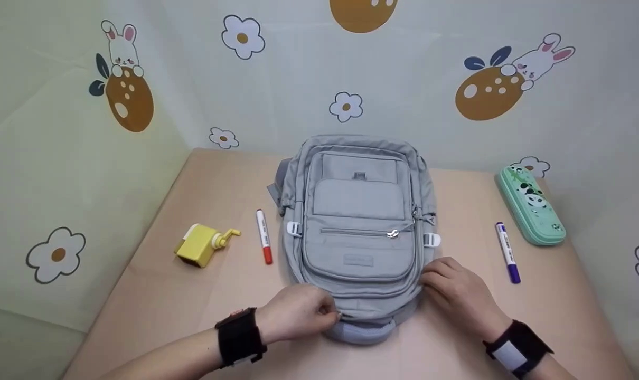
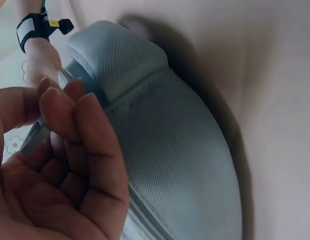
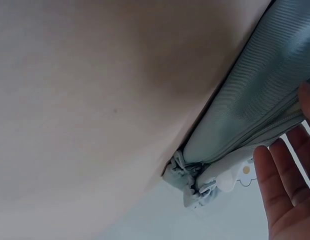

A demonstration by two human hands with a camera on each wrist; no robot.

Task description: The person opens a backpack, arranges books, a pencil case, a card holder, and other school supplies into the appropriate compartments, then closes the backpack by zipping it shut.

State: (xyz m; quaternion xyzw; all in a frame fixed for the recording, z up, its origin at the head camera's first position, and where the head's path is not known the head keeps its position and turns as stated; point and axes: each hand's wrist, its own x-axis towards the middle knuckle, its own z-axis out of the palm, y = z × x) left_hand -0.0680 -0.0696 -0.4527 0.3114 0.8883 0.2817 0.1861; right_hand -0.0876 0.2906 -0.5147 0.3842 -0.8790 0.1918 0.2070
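Holding one backpack (image 1: 358,199): two hands (image 1: 300,312) (image 1: 461,294)

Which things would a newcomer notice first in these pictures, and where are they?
Probably the large grey backpack, near the middle, with the left hand and right hand at its lower part. Then perhaps the yellow crank-handled box on the left and the green panda case on the right.

Yel. object (image 1: 198,245) sits nr red-capped marker (image 1: 264,236), grn. case (image 1: 532,208) nr purple-capped marker (image 1: 507,252).
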